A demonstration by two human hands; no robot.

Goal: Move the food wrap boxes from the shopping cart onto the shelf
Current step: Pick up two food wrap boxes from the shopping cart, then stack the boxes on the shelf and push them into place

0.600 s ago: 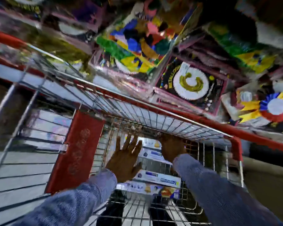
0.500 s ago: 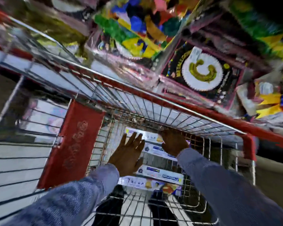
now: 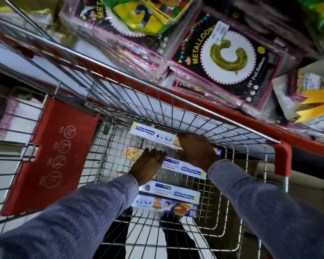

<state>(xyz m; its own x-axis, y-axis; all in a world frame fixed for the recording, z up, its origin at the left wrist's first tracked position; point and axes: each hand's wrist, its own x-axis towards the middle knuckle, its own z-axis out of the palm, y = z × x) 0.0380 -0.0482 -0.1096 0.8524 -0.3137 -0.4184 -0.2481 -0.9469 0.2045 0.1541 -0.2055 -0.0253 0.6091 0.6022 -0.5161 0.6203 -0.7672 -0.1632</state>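
Note:
Several white-and-blue food wrap boxes lie on the floor of the wire shopping cart (image 3: 158, 91). The farthest box (image 3: 150, 134) lies crosswise, a second box (image 3: 183, 168) sits nearer, and a third box (image 3: 168, 194) is closest to me. My right hand (image 3: 195, 149) covers the right end of the farthest box, fingers curled over its far edge. My left hand (image 3: 148, 165) reaches down beside it, fingers together, tips at that box's near edge. Whether the left hand grips anything is hidden.
A red plastic seat flap (image 3: 51, 156) hangs on the cart's left side. Beyond the cart runs a red shelf edge (image 3: 251, 118), with foil balloon packs (image 3: 226, 53) and other party goods above. A small food-printed packet (image 3: 133, 152) lies left of my hand.
Both hands have gone deeper into the cart. The left hand's spread fingers have come together, and the right hand has settled onto the farthest box. The view has tilted down.

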